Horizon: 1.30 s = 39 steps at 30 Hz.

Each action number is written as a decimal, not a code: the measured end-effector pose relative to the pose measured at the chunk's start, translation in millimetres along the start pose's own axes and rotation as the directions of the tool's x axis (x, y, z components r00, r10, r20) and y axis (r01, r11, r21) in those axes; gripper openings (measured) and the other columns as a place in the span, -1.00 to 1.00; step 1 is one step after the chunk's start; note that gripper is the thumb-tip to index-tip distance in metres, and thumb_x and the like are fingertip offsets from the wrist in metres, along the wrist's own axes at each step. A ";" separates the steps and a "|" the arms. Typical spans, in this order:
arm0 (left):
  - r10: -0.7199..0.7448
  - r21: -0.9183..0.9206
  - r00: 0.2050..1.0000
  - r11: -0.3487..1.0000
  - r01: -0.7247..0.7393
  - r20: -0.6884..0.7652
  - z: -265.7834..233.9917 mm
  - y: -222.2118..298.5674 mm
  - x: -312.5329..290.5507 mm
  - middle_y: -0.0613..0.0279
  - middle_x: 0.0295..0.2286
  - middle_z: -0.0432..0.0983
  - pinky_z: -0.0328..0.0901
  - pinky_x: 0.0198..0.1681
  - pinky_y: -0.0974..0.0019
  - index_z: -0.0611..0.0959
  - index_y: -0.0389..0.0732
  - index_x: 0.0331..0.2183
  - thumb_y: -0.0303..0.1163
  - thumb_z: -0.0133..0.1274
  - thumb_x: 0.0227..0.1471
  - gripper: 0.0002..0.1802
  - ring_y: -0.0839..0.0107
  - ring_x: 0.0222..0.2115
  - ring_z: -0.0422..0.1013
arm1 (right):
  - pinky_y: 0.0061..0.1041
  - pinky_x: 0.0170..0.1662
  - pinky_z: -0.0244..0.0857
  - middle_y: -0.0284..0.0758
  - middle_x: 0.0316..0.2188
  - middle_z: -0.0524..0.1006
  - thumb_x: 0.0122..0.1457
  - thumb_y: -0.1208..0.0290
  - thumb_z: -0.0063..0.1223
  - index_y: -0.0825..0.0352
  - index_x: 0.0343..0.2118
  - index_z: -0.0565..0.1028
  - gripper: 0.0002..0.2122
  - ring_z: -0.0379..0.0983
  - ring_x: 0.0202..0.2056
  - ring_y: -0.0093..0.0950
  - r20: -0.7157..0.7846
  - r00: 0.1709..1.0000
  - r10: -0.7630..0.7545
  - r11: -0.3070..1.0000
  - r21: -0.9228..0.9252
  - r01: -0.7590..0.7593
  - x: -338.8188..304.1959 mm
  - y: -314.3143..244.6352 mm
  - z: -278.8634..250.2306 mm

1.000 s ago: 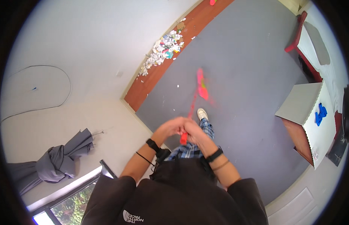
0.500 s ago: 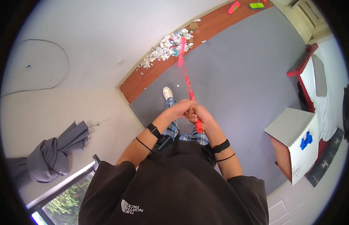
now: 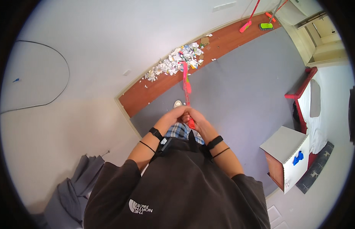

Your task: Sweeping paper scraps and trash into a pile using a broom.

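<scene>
Both my hands are wrapped round the red handle of a long broom (image 3: 187,86), held out in front of my body. My left hand (image 3: 180,112) overlaps my right hand (image 3: 196,115) on the grip, so some fingers are hidden. A short red butt of the handle sticks out below the hands. The broom's pink far end, with a bit of green beside it, reaches the near edge of a heap of torn paper scraps (image 3: 177,61). That heap lies along the wall on a brown floor strip (image 3: 133,100).
At the far right corner lean a pink broom (image 3: 246,26) and a green-headed brush (image 3: 266,26). On the right stand a white box (image 3: 290,152) and a red-framed piece of furniture (image 3: 305,86). A grey curtain (image 3: 76,183) hangs at lower left. Grey floor (image 3: 238,99) spreads between.
The broom's far end has come down nearer to me, and my hands have shifted slightly left. My view has tilted, showing more of the far corner.
</scene>
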<state>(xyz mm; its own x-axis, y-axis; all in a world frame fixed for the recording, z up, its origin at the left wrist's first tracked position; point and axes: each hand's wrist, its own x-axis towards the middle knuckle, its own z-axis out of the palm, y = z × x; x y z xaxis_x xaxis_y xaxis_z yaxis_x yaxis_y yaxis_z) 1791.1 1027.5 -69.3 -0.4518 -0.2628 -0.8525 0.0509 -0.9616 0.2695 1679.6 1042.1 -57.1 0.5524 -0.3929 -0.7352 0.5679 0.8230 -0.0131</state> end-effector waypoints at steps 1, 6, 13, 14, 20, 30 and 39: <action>0.040 -0.018 0.997 0.999 -0.041 -0.070 -10.9 13.2 -4.3 0.50 -0.79 0.31 0.17 -0.81 0.68 0.42 -0.11 -0.61 -0.20 -0.11 0.02 -0.73 0.70 -0.85 0.21 | -0.82 -0.78 0.06 -0.54 -0.75 0.18 0.08 0.62 -0.35 0.30 -0.54 0.22 -0.88 0.10 -0.77 -0.77 -0.012 1.000 -0.001 1.000 0.003 0.001 10.6 -0.8 9.6; 0.002 0.066 0.995 0.998 -0.008 0.097 -42.2 51.6 -18.3 0.45 -0.65 0.41 0.30 -0.59 0.52 0.47 -0.10 -0.53 -0.18 -0.06 -0.02 -0.79 0.63 -0.72 0.31 | -0.81 -0.79 0.00 -0.55 -0.75 0.15 0.08 0.56 -0.27 0.25 -0.60 0.17 -0.86 0.05 -0.79 -0.76 -0.063 0.993 -0.100 0.976 0.190 0.111 4.6 -11.0 55.9; 0.257 0.279 0.936 0.942 -0.186 -0.242 -129.4 41.6 33.5 0.22 -0.63 0.43 0.26 -0.63 0.44 0.48 -0.18 -0.36 -0.14 -0.07 -0.09 -0.68 0.49 -0.73 0.30 | -0.82 -0.83 -0.07 -0.52 -0.76 0.11 0.08 0.54 -0.24 0.26 -0.63 0.13 -0.82 0.00 -0.80 -0.76 -0.246 0.949 -0.196 0.909 0.318 0.270 -82.8 -51.5 19.4; 0.254 0.280 0.895 0.947 -0.154 -0.367 -156.9 24.4 42.0 0.19 -0.62 0.43 0.27 -0.64 0.40 0.48 -0.20 -0.37 -0.17 -0.09 -0.08 -0.69 0.45 -0.71 0.33 | -0.82 -0.83 -0.07 -0.52 -0.76 0.11 0.08 0.54 -0.24 0.26 -0.63 0.13 -0.82 0.00 -0.80 -0.76 -0.248 0.948 -0.201 0.905 0.322 0.276 -91.8 -51.9 14.9; -0.072 0.358 0.825 0.877 0.320 -0.561 -272.5 -30.1 19.5 0.08 -0.46 0.47 0.33 -0.40 0.19 0.45 -0.31 -0.35 -0.26 -0.16 -0.12 -0.67 0.28 -0.51 0.41 | -0.77 -0.82 -0.07 -0.51 -0.77 0.09 0.05 0.54 -0.26 0.25 -0.68 0.12 -0.80 -0.02 -0.81 -0.73 -0.428 0.870 -0.246 0.837 0.359 0.413 -128.8 -50.4 -23.0; 0.157 0.302 0.816 0.953 0.023 -0.557 -258.5 0.6 11.5 0.06 -0.49 0.48 0.36 -0.56 0.24 0.43 -0.25 -0.27 -0.29 -0.15 -0.10 -0.68 0.28 -0.55 0.44 | -0.75 -0.83 -0.08 -0.56 -0.82 0.06 0.00 0.57 -0.25 0.19 -0.67 0.07 -0.79 -0.03 -0.84 -0.73 -0.488 0.836 -0.252 0.828 0.338 0.447 -76.0 -52.0 -132.9; 0.263 0.568 0.944 0.816 -0.108 -0.200 -122.4 11.9 4.6 0.01 -0.39 0.47 0.37 -0.43 0.23 0.35 -0.27 -0.13 -0.17 -0.16 0.00 -0.55 0.25 -0.45 0.44 | -0.78 -0.84 -0.04 -0.56 -0.81 0.10 0.04 0.53 -0.22 0.21 -0.66 0.10 -0.80 0.00 -0.84 -0.74 -0.386 0.831 -0.401 0.686 0.475 0.551 -138.9 -51.5 -205.6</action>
<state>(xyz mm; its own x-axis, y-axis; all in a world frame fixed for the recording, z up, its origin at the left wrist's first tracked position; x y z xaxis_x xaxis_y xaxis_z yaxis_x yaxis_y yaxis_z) 1898.6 1005.2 -124.8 -0.2353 -0.5170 -0.8230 -0.4159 -0.7117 0.5661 1448.2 1138.7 -93.7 -0.0041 -0.4983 -0.8670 0.9839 0.1529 -0.0925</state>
